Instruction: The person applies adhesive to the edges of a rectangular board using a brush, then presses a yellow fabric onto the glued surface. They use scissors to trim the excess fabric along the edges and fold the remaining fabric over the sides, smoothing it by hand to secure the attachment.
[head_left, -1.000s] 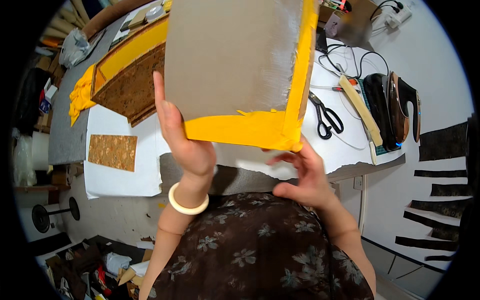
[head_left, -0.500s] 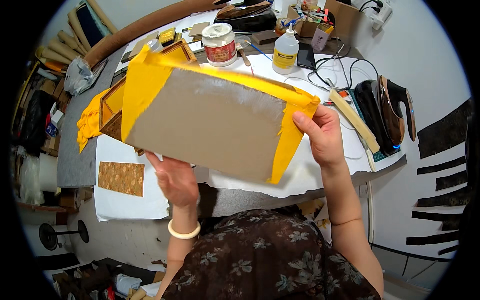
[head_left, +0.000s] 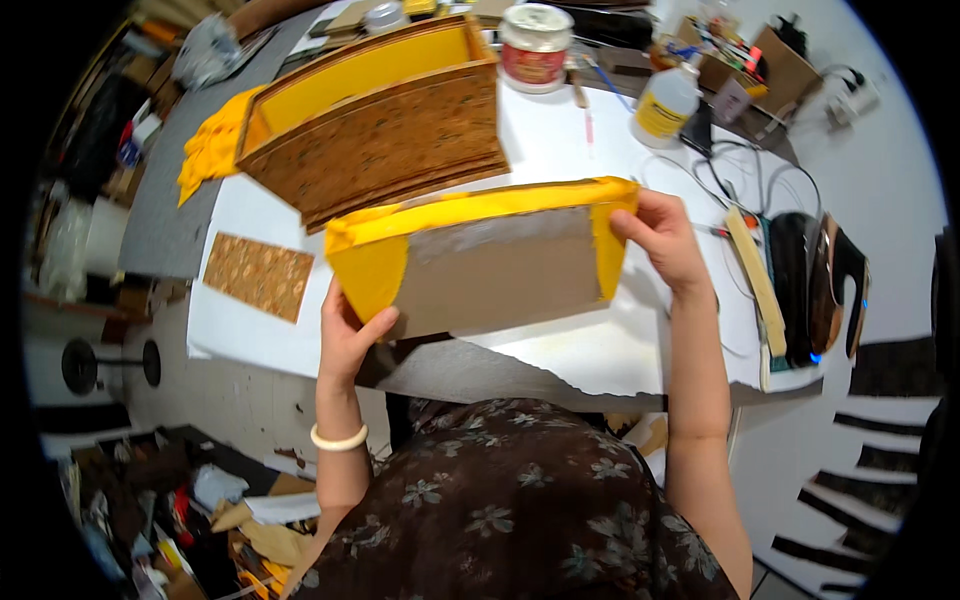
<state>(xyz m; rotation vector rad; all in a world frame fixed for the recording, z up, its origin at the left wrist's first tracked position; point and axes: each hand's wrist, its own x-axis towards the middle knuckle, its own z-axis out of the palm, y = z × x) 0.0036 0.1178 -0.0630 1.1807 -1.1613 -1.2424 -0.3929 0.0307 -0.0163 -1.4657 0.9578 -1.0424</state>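
Observation:
Between my two hands is a grey-brown board (head_left: 495,272) with yellow covering folded over its top edge and both ends. My left hand (head_left: 350,330) grips its lower left corner, thumb on the face. My right hand (head_left: 665,238) pinches the upper right corner, thumb in front and fingers behind. The board is held tilted above the white paper on the table. Just beyond it stands an open brown patterned box (head_left: 390,145) with a yellow inside. A flat cork-patterned piece (head_left: 258,276) lies on the paper to the left.
Behind stand a white tub with a red label (head_left: 535,50) and a clear bottle (head_left: 665,105). At the right, a small iron (head_left: 825,285) sits beside a pale strip (head_left: 757,280) and cables. Bunched yellow cloth (head_left: 215,142) lies left of the box. The table's front edge is near me.
The board has come lower and levelled, its top edge now facing me more. My left hand has shifted to its left corner, thumb over the face. The box behind is now uncovered.

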